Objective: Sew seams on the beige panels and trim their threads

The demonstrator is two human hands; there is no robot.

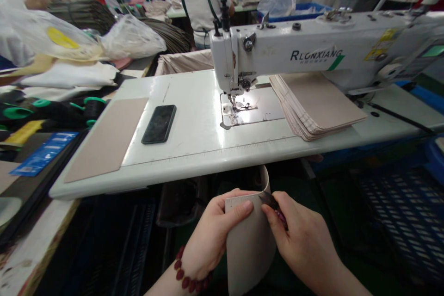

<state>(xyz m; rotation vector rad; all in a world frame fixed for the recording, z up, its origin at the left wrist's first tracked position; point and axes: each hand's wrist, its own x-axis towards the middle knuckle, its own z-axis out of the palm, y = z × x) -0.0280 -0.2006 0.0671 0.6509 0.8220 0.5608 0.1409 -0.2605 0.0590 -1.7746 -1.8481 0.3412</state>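
While the left hand point(222, 226) pinches a curved beige sheet point(249, 252) between thumb and fingers, the right hand point(298, 236) has its fingers closed narrowly on a small dark blade point(268, 200), which touches the sheet's top edge. The sheet stands just beyond the front edge of the white sewing table point(173, 162), held up below it. A bracelet of red beads point(189, 270) circles the left wrist. The long arm of the white sewing machine point(312, 41) reads RLONXIANG in dark capitals beside a green stripe; the yellow sticker point(379, 44) near it is too small to read, as is the print on a blue card point(43, 153) left of the table. Ruler marks point(215, 152) run along the tabletop's front edge. A black phone point(158, 124) and a lone tan panel point(107, 138) lie on the table, and a stack of tan panels point(314, 106) sits beside the needle.
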